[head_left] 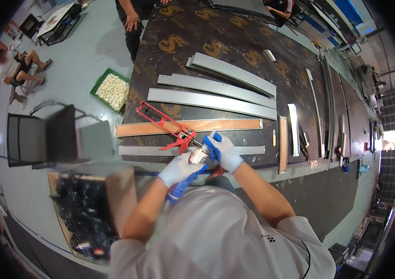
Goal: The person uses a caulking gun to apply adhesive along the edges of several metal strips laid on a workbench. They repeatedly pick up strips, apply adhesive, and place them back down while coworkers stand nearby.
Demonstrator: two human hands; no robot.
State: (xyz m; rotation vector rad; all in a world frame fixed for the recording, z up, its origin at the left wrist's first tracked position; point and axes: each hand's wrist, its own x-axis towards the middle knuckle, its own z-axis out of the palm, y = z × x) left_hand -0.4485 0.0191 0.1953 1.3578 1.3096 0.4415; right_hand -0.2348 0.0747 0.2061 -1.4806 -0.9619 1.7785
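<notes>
The table (234,37) is a long dark board that runs away from the person, printed with repeated yellow marks. On it, several long grey metal strips (211,100) lie side by side, crossing from left to right. Nearer the person lies a long brown wooden strip (225,124), and nearer still a thin grey strip (141,150) along the table's near edge.

The red caulking gun (162,123) rests on the table across the wooden strip. Its long axis runs from upper left, at the open frame end, down to lower right, at the handle end. That lower right end lies just beside both hands.

The sealant tube (199,156) is held over the near edge of the table, between the two hands and just below the handle end of the gun. Its long axis tilts from lower left to upper right.

The left hand (178,169), in a white and blue glove, has its grip clenched around the lower part of the tube. The right hand (225,151), gloved alike, closes on the tube's upper end; whether it grips a cap or the nozzle cannot be told. The right hand is slightly nearer the gun.
</notes>
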